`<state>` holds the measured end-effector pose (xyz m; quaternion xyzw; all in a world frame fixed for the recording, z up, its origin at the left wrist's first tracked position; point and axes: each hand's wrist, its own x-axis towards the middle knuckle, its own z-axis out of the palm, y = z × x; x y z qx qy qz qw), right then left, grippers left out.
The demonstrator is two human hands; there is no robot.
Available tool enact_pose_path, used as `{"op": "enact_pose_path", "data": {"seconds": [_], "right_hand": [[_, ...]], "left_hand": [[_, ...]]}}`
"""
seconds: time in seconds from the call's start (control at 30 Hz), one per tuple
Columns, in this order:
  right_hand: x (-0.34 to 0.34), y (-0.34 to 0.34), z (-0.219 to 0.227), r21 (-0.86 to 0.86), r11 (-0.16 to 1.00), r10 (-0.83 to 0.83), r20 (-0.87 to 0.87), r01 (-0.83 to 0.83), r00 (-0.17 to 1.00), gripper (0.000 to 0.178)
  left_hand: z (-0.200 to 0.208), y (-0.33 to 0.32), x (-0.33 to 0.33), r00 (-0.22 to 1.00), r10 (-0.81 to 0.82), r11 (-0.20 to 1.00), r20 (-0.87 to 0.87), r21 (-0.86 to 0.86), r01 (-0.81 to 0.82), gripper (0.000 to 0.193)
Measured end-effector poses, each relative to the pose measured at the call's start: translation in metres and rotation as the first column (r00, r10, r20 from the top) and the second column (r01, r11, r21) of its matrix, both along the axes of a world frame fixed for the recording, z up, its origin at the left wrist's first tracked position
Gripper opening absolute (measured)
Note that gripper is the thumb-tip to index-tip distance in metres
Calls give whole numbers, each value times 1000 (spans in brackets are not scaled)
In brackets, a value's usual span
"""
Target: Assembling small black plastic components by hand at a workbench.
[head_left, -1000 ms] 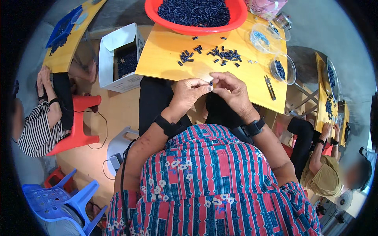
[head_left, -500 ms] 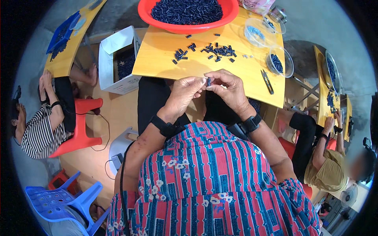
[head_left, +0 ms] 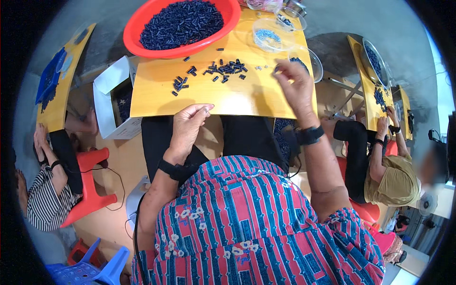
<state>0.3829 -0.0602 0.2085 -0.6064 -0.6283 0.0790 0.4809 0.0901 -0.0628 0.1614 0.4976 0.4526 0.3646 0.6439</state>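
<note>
- Your left hand (head_left: 187, 124) hangs at the near edge of the yellow table (head_left: 237, 97), with thumb and forefinger pinched together; whether a small part sits between them I cannot tell.
- Your right hand (head_left: 295, 83) reaches to the far right of the table, fingers bent downward just beside the clear bowl (head_left: 311, 64) at the corner; if it holds something I cannot tell.
- The loose dark blue parts (head_left: 225, 69) lie scattered on the table between your hands and the red basin (head_left: 183, 26).
- The red basin stands at the far edge and is filled with many dark blue parts of the same kind.
- A clear round container (head_left: 268, 37) with small pale pieces stands right of the basin.
- A white cardboard box (head_left: 111, 102) stands on the floor, left of the table, with dark parts inside.
</note>
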Motion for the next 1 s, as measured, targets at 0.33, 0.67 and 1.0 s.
{"op": "enact_pose_path", "data": {"seconds": [0.33, 0.67, 1.0], "right_hand": [[74, -2, 9, 7, 943, -330, 122, 332, 936, 25], [63, -29, -38, -85, 940, -280, 358, 330, 891, 13], [62, -10, -37, -243, 847, -152, 741, 472, 655, 16]], "left_hand": [[11, 3, 18, 955, 86, 907, -283, 418, 42, 12], [5, 14, 19, 885, 104, 836, -454, 522, 169, 10], [5, 14, 11, 858, 119, 809, -499, 550, 207, 10]]}}
